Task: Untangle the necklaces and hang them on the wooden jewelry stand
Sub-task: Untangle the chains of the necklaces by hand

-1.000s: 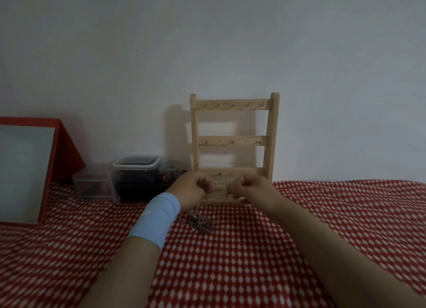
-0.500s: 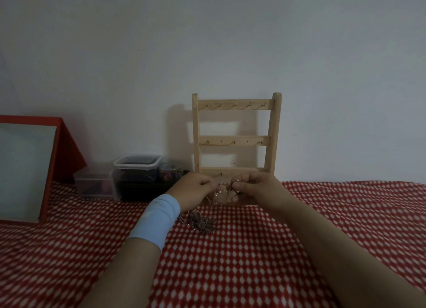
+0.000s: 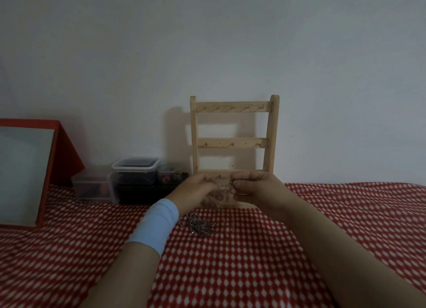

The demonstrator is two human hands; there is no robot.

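Observation:
A wooden jewelry stand [image 3: 234,144] with three hooked bars leans upright against the wall; no necklace hangs on its upper two bars. Both hands are raised in front of its lowest bar. My left hand [image 3: 196,190] and my right hand [image 3: 255,189] each pinch a thin silvery necklace chain [image 3: 231,188] stretched between them. A tangled pile of necklaces [image 3: 199,226] lies on the red checked cloth [image 3: 230,273] just below my left wrist, which wears a light blue band. Whether the held chain joins the pile I cannot tell.
Clear plastic boxes [image 3: 136,176] with small dark items stand left of the stand against the wall. A red-framed mirror [image 3: 25,171] leans at the far left. The white wall is right behind the stand.
Both hands have risen slightly and drawn a little apart, pulling the chain taut between them. The pile on the cloth has stayed put.

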